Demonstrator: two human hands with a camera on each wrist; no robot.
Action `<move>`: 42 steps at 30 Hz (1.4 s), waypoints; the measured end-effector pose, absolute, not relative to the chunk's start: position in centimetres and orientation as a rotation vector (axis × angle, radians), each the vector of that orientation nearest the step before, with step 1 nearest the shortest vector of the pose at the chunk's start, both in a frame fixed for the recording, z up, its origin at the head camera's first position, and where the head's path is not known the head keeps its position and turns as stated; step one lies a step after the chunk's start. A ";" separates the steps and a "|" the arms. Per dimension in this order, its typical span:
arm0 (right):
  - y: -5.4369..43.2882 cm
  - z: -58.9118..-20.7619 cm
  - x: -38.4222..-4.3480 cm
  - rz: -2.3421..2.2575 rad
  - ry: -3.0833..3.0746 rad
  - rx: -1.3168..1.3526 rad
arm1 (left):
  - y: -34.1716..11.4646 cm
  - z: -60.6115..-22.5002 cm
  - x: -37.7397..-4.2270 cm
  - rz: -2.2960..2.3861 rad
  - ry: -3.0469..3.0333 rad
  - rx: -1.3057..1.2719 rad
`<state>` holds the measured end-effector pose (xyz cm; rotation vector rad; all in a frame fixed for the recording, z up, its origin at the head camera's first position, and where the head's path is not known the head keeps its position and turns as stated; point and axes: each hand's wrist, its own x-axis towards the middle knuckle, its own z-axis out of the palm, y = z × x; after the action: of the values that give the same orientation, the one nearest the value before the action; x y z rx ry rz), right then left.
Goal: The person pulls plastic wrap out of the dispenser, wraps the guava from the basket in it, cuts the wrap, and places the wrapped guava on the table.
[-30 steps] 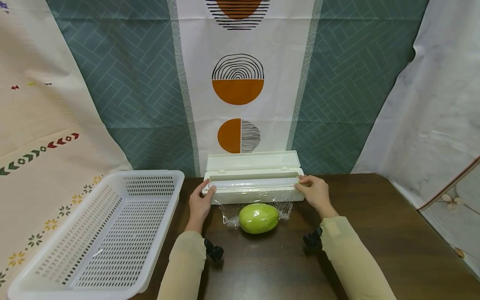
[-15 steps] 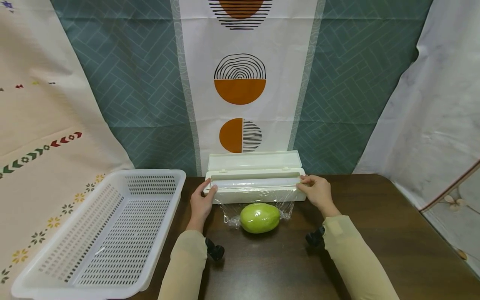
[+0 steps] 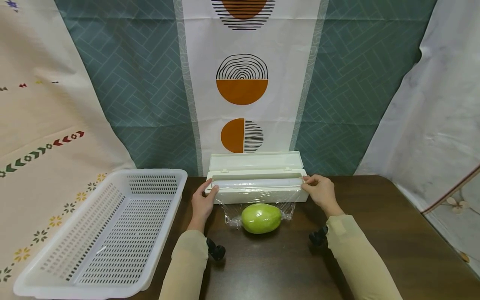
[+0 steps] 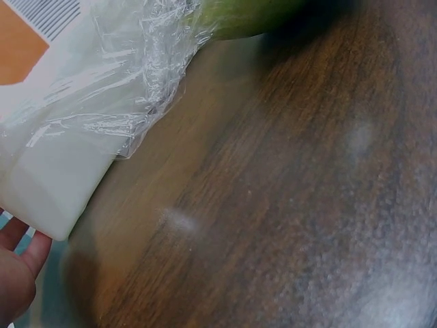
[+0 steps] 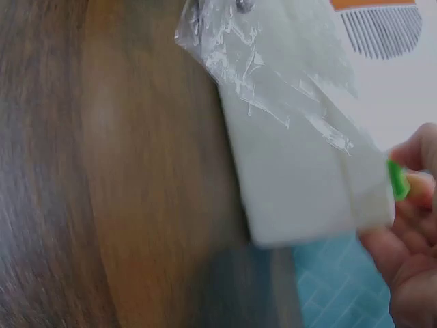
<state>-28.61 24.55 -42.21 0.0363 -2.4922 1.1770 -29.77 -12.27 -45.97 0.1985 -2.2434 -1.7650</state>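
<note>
A white cling film box stands with its lid raised at the back of the table, a film roll inside. Clear film drapes over its front edge and down to a green, papaya-like fruit on the table, which the film overlaps. My left hand grips the box's left end, thumb at the front edge. At the right end, my right hand pinches a small green cutter slider between thumb and index finger, best seen in the right wrist view.
A white perforated plastic basket stands at the left. The dark wooden table ends against a patterned curtain behind the box. More printed cloth hangs along the left side.
My right hand has shifted slightly right along the box's front edge, to its right end. My left hand keeps its hold. The head view has turned a little, so everything appears further right.
</note>
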 end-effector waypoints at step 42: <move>24.3 -42.1 -25.4 2.114 -2.354 -0.241 | -11.0 -43.3 -28.2 -1.781 -2.241 0.063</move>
<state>-25.43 24.29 -42.15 -0.2415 -2.3541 2.1140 -28.24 -11.00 -43.25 0.0635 -2.2410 -1.7814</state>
